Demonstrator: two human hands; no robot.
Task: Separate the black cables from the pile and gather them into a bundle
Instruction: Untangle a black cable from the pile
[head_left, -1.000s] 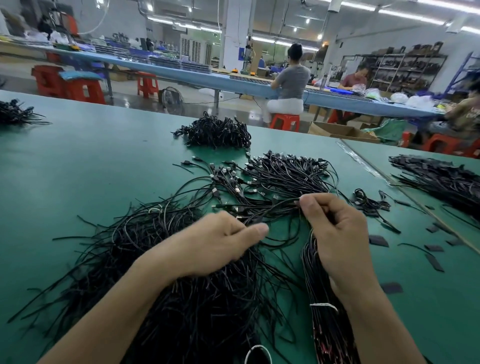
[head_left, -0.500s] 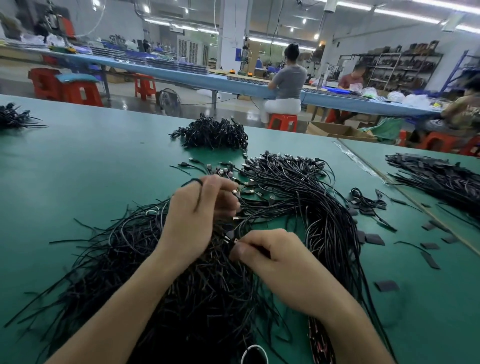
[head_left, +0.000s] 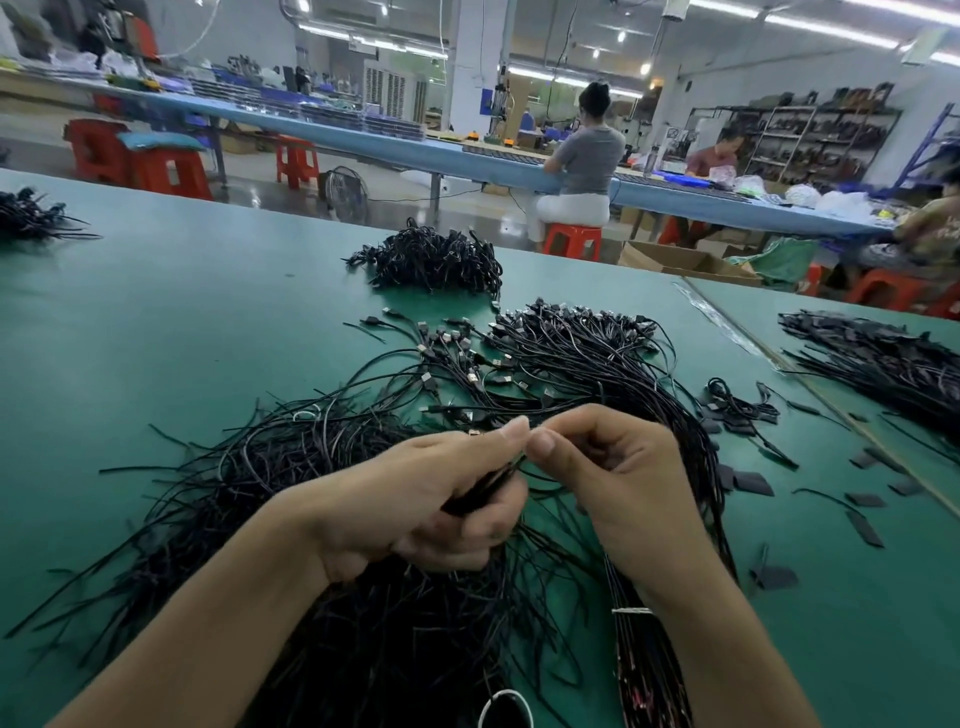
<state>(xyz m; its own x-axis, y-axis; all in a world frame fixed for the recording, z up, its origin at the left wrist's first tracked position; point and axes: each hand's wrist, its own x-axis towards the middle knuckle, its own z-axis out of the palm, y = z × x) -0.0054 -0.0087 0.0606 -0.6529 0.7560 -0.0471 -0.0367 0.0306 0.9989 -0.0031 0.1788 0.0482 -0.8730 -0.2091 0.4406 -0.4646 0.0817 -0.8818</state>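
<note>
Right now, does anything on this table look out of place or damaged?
Only minor litter: small dark flat scraps lie scattered on the green table right of the cable pile. Nothing looks damaged or spilled.

Both bare forearms are being stretched forward from the lower edge. The left hand (head_left: 431, 499) is being curled around a thin bunch of black cables (head_left: 485, 486), its thumb pointing forward. The right hand (head_left: 618, 478) is being held just beside it, fingers curled, with thumb and forefinger pinching the bunch's upper end.

loose black cables (head_left: 291, 478) sprawled in tangled pile, bundle (head_left: 649, 670) alongside
</note>
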